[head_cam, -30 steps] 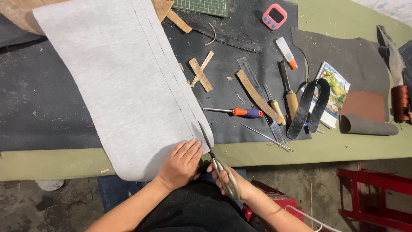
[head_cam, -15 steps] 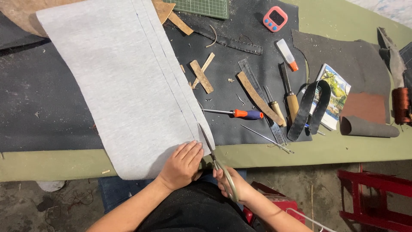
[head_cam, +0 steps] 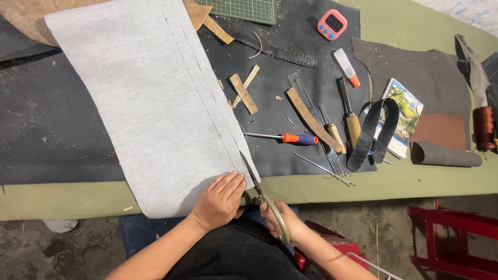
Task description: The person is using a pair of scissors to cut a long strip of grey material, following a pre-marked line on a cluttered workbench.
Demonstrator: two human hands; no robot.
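The right hand (head_cam: 282, 225) is gripping the handles of a pair of scissors (head_cam: 262, 194), fingers closed through the loops. The blades are standing slightly apart, entering the near edge of the grey felt sheet (head_cam: 150, 103) beside a line of blue dashes. The scissors are pointing away from the body and slightly left, nearly in line with the dashed line (head_cam: 199, 85), which is running along the sheet's long axis toward the far left of the table (head_cam: 425, 179). The uncut length is therefore lying directly ahead of the blade tips.

The left hand (head_cam: 220, 199) is pressing flat, fingers together, on the sheet's near corner, just left of the blades and nearly touching them. The sheet is overhanging the table's front edge. A narrow strip of felt is lying to the right of the blades, near an orange-handled screwdriver (head_cam: 290, 138).
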